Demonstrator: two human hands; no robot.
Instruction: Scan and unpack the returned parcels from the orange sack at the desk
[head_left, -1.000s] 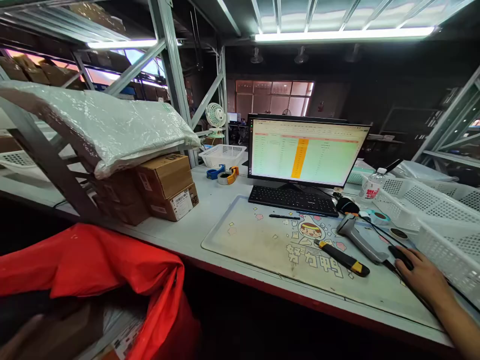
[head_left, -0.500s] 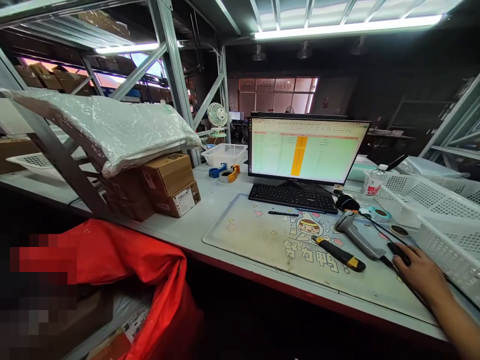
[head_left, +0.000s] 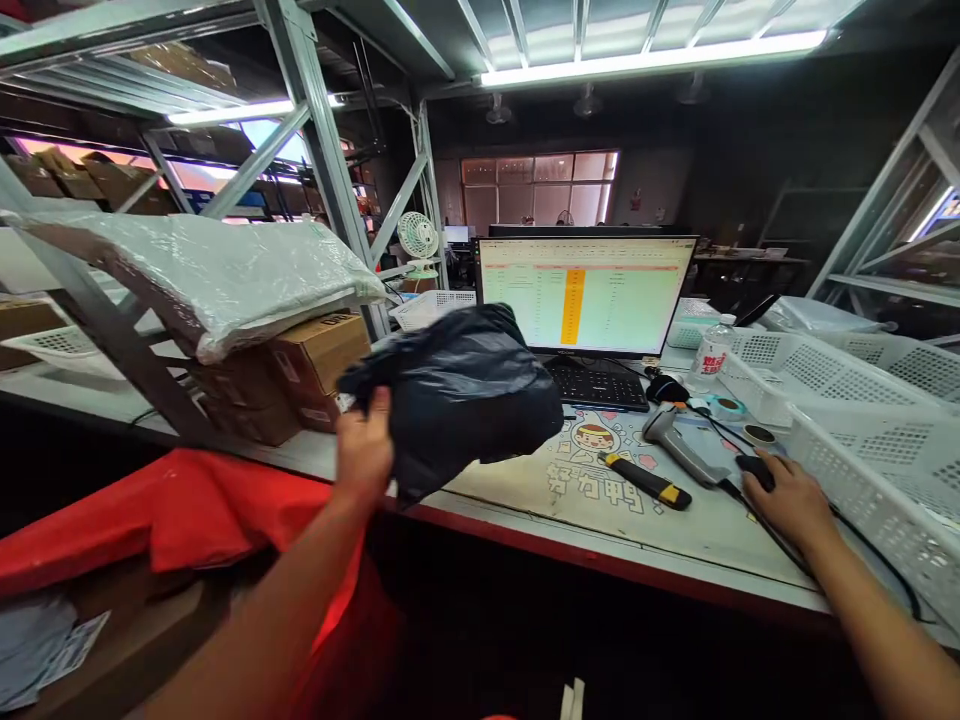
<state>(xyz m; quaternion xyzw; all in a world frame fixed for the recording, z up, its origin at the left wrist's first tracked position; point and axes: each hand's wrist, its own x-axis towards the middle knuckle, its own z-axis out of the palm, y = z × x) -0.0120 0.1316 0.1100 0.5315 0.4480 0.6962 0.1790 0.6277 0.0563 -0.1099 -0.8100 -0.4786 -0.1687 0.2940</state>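
My left hand (head_left: 364, 447) is raised near the table's front edge and grips a crumpled black plastic package (head_left: 461, 400). The package hides part of the keyboard and the cardboard boxes from view. My right hand (head_left: 784, 505) rests on a black computer mouse (head_left: 754, 471) at the right of the desk mat (head_left: 517, 483). Close to that hand lie a grey handheld barcode scanner (head_left: 679, 447) and a yellow-and-black utility knife (head_left: 645, 480).
A monitor (head_left: 585, 297) showing a spreadsheet stands behind a black keyboard (head_left: 596, 385). White plastic baskets (head_left: 877, 480) sit at the right. Cardboard boxes (head_left: 322, 355) lie under a plastic-wrapped parcel (head_left: 187, 280) at the left. A red bag (head_left: 172, 510) hangs below the table edge.
My left hand has come up from the lower left holding the black package, which now covers the tape rolls. The view has tilted slightly. My right hand remains on the mouse.
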